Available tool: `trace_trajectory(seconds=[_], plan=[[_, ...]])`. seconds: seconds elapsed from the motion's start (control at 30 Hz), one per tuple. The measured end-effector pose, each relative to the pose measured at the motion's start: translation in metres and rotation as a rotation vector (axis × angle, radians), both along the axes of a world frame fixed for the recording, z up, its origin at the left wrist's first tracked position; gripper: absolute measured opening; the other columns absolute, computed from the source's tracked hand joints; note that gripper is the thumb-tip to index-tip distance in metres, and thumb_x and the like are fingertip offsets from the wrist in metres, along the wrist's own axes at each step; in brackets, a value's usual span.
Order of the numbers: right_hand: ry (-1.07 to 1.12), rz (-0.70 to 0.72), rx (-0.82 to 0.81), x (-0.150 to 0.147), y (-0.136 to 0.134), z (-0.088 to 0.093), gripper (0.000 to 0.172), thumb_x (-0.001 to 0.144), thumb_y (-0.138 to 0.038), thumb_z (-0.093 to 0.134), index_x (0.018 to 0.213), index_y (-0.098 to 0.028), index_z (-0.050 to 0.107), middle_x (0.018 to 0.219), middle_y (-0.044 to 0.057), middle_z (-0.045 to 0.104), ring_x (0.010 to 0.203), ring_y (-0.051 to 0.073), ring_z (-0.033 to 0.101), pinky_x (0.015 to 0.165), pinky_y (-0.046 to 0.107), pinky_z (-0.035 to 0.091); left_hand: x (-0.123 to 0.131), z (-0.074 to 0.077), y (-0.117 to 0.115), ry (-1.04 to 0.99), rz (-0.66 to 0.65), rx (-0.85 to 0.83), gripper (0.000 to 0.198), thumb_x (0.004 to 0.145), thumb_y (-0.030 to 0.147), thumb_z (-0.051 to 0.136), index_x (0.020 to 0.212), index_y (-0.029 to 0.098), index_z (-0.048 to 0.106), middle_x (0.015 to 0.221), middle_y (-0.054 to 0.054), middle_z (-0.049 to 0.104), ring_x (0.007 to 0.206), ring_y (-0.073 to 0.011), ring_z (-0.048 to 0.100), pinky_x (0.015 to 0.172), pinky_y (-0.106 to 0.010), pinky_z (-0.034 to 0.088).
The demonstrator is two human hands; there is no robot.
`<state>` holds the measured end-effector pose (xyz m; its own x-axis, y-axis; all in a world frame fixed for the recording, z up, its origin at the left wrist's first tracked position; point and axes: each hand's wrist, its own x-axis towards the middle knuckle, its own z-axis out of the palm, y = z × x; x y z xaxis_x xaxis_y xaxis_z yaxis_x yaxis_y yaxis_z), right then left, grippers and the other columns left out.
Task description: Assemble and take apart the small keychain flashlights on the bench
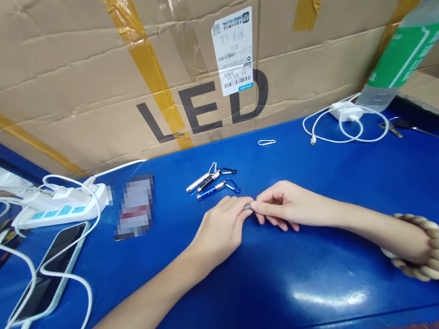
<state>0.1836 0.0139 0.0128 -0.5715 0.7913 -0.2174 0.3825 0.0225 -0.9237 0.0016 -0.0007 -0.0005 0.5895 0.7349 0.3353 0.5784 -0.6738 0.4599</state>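
My left hand (223,223) and my right hand (285,204) meet over the middle of the blue table, both closed. Their fingertips pinch a small grey ridged piece (247,207), mostly covered by the fingers. Just beyond my left hand lie three small pen-shaped flashlights with carabiner clips: a silver one (199,183), a black one (208,184) and a blue one (212,191). Farther back, a loose silver carabiner (267,142) rests by itself.
A large cardboard box (188,29) stands along the back of the table (308,290). On the left are a power strip (63,210), white cables, a phone (50,274) and a blurred flat item (134,207). At right, a charger (346,111) and bottle (407,54) stand near keys (394,129).
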Motion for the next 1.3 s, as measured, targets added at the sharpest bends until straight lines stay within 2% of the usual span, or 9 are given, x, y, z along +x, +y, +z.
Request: trace_trajectory(seconds=[0.07,0.23,0.3,0.43,0.73,0.93,1.03,1.3], plan=[[-0.009,-0.031,0.113,0.001,0.001,-0.002,0.034,0.078,-0.046,0.055,0.066,-0.014,0.061,0.047,-0.003,0.05,0.037,0.006,0.045,0.033,0.015,0.036,0.0,-0.001,0.0,-0.007,0.017,0.003,0.022,0.09,0.016,0.036,0.096,0.018,0.057,0.088,-0.003,0.064,0.079,-0.0147,0.056,0.072,-0.026,0.046],[0.033,-0.179,0.594,0.006,0.005,-0.005,0.024,0.07,-0.039,0.067,0.074,-0.016,0.067,0.061,0.0,0.06,0.048,0.006,0.049,0.046,0.018,0.04,0.0,-0.003,0.001,-0.016,0.058,-0.024,0.022,0.09,0.018,0.036,0.1,0.017,0.055,0.091,-0.005,0.064,0.084,-0.0156,0.058,0.074,-0.026,0.047],[0.056,-0.189,0.739,0.008,0.005,-0.004,0.021,0.071,-0.036,0.068,0.081,-0.017,0.069,0.069,0.001,0.063,0.05,0.007,0.05,0.049,0.019,0.041,0.0,-0.003,0.001,-0.036,0.067,-0.041,0.022,0.09,0.019,0.035,0.101,0.017,0.055,0.094,-0.005,0.063,0.087,-0.0157,0.058,0.076,-0.027,0.047],[0.048,-0.121,0.864,0.011,0.005,0.0,0.018,0.076,-0.036,0.063,0.08,-0.021,0.072,0.076,0.003,0.066,0.063,0.012,0.058,0.058,0.022,0.044,-0.001,-0.002,0.002,-0.053,0.055,-0.089,0.021,0.09,0.02,0.035,0.1,0.018,0.054,0.094,-0.004,0.063,0.087,-0.0154,0.058,0.078,-0.027,0.046],[-0.049,-0.051,0.878,0.013,0.0,0.0,0.022,0.084,-0.034,0.053,0.078,-0.022,0.071,0.081,0.003,0.068,0.073,0.013,0.062,0.062,0.022,0.043,-0.002,0.003,0.002,-0.02,-0.072,-0.156,0.019,0.091,0.018,0.034,0.091,0.019,0.054,0.09,-0.003,0.062,0.085,-0.014,0.057,0.077,-0.024,0.045],[-0.086,-0.098,0.879,0.011,-0.001,0.001,0.019,0.079,-0.035,0.059,0.073,-0.021,0.071,0.078,0.001,0.068,0.069,0.012,0.06,0.057,0.021,0.038,-0.002,0.002,0.001,-0.021,-0.037,-0.183,0.016,0.09,0.019,0.036,0.091,0.018,0.053,0.086,-0.002,0.061,0.079,-0.0134,0.057,0.072,-0.023,0.045],[-0.109,-0.149,0.772,0.009,0.0,-0.002,0.02,0.077,-0.038,0.061,0.07,-0.021,0.071,0.074,0.001,0.067,0.064,0.011,0.057,0.054,0.021,0.036,-0.002,0.0,0.001,-0.037,-0.03,-0.174,0.015,0.089,0.018,0.038,0.092,0.018,0.053,0.085,-0.002,0.062,0.079,-0.0133,0.058,0.072,-0.023,0.045],[-0.05,-0.285,0.308,0.0,0.0,-0.003,0.025,0.066,-0.04,0.067,0.066,-0.015,0.069,0.059,0.003,0.064,0.046,0.009,0.049,0.043,0.021,0.036,-0.003,-0.004,0.001,-0.118,0.031,-0.162,0.011,0.086,0.019,0.045,0.092,0.018,0.053,0.083,-0.002,0.062,0.075,-0.0128,0.059,0.069,-0.023,0.047]])
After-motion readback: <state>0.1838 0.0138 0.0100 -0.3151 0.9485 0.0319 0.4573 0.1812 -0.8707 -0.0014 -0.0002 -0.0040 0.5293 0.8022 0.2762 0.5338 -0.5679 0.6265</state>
